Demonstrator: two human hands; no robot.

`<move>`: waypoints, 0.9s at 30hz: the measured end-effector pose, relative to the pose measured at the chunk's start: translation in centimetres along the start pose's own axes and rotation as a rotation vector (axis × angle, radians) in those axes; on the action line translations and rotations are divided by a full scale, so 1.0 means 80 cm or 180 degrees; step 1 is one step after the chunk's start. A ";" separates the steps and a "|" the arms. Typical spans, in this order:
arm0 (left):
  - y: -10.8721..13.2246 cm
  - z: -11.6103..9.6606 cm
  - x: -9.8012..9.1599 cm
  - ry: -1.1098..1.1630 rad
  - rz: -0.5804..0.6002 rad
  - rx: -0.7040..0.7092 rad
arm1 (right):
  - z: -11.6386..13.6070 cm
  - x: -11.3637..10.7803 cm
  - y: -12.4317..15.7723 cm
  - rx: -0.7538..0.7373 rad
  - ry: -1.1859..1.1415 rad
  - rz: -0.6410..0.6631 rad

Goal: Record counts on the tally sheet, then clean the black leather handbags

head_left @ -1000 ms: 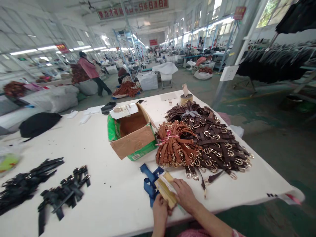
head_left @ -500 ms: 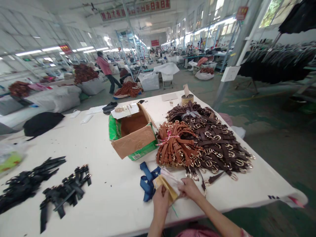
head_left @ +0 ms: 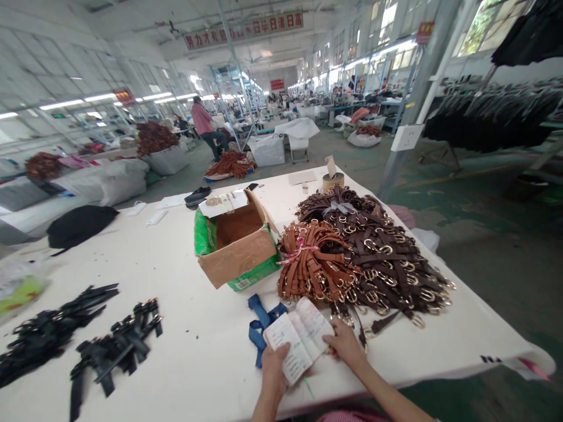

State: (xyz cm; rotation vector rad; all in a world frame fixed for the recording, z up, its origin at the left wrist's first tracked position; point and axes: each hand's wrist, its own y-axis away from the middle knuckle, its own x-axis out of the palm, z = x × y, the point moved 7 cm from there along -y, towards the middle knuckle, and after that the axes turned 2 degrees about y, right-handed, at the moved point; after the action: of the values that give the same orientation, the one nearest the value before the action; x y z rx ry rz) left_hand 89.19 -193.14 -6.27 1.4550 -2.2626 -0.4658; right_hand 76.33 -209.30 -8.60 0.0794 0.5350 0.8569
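Observation:
A small notebook (head_left: 299, 339) lies spread open near the front edge of the white table (head_left: 185, 264). My left hand (head_left: 274, 368) grips its left page with the thumb on the paper. My right hand (head_left: 345, 343) holds down its right edge with curled fingers. A blue strap (head_left: 259, 319) lies under and beside the notebook. Just beyond it sit a bundle of tan belts (head_left: 313, 261) tied with pink string and a heap of dark brown belts (head_left: 382, 251) with gold buckles.
An open cardboard box (head_left: 237, 241) stands mid-table. Black belt pieces (head_left: 83, 340) lie at the left, a black cloth (head_left: 79, 224) farther back. A tape roll (head_left: 332, 180) sits at the far edge. A person walks in the aisle behind; a grey pillar (head_left: 413, 99) stands right.
The notebook, closed and held edge-up a second ago, has been opened flat, with my hands now apart on its two sides. The person in the aisle has walked to the right.

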 end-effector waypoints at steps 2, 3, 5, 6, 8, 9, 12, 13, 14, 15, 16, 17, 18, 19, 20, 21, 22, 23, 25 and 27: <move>0.005 0.002 -0.010 0.0191 0.0157 -0.0113 | 0.013 -0.011 0.006 -0.0230 0.0536 -0.0389; 0.007 0.003 -0.017 0.0232 0.0192 -0.0134 | 0.022 -0.011 0.010 -0.0371 0.0781 -0.0518; 0.009 0.006 -0.032 0.0238 0.0148 -0.0121 | 0.042 0.002 0.017 -0.0692 0.1233 -0.0563; 0.009 0.008 -0.041 0.0211 0.0103 -0.0100 | 0.051 0.015 0.019 -0.0870 0.1432 -0.0460; 0.006 0.013 -0.054 0.0123 0.0054 -0.0053 | 0.065 0.047 0.019 -0.1165 0.1769 -0.0090; 0.003 0.014 -0.061 0.0065 0.0056 -0.0030 | 0.068 0.062 0.017 -0.1242 0.1911 0.0104; -0.006 0.011 -0.083 -0.0190 0.0034 0.0104 | 0.071 0.089 0.006 -0.1130 0.2260 0.0413; -0.008 0.006 -0.093 -0.0322 -0.0021 0.0169 | 0.071 0.093 0.002 -0.1032 0.2344 0.0442; -0.009 0.001 -0.103 -0.0482 -0.0100 0.0239 | 0.072 0.095 -0.001 -0.0940 0.2413 0.0465; -0.009 -0.006 -0.113 -0.0653 -0.0188 0.0316 | 0.074 0.097 -0.001 -0.0862 0.2471 0.0481; -0.008 -0.012 -0.121 -0.0823 -0.0278 0.0402 | 0.076 0.099 0.000 -0.0805 0.2525 0.0488; -0.005 -0.019 -0.128 -0.0976 -0.0365 0.0495 | 0.080 0.102 0.003 -0.0762 0.2578 0.0474; -0.001 -0.024 -0.133 -0.1089 -0.0436 0.0587 | 0.083 0.104 0.007 -0.0730 0.2628 0.0449; 0.003 -0.028 -0.135 -0.1195 -0.0487 0.0690 | 0.086 0.107 0.012 -0.0709 0.2670 0.0428; 0.008 -0.030 -0.136 -0.1316 -0.0537 0.0800 | 0.089 0.111 0.016 -0.0698 0.2700 0.0429; 0.012 -0.031 -0.135 -0.1461 -0.0571 0.0902 | 0.091 0.115 0.020 -0.0693 0.2716 0.0452; 0.016 -0.032 -0.133 -0.1627 -0.0593 0.0995 | 0.093 0.119 0.022 -0.0686 0.2721 0.0498; 0.019 -0.032 -0.130 -0.1828 -0.0582 0.1084 | 0.093 0.122 0.023 -0.0673 0.2719 0.0560; 0.025 -0.034 -0.121 -0.2290 -0.0553 0.1263 | 0.092 0.125 0.020 -0.0621 0.2703 0.0701; 0.035 -0.045 -0.111 -0.2811 -0.0740 0.1541 | 0.089 0.123 0.015 -0.0520 0.2682 0.0817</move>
State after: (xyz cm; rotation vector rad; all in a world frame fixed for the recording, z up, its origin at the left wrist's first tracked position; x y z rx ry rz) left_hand 92.12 -184.07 -3.22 2.0545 -3.0478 -0.7907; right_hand 84.14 -200.18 -6.20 -0.3889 1.2564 1.1745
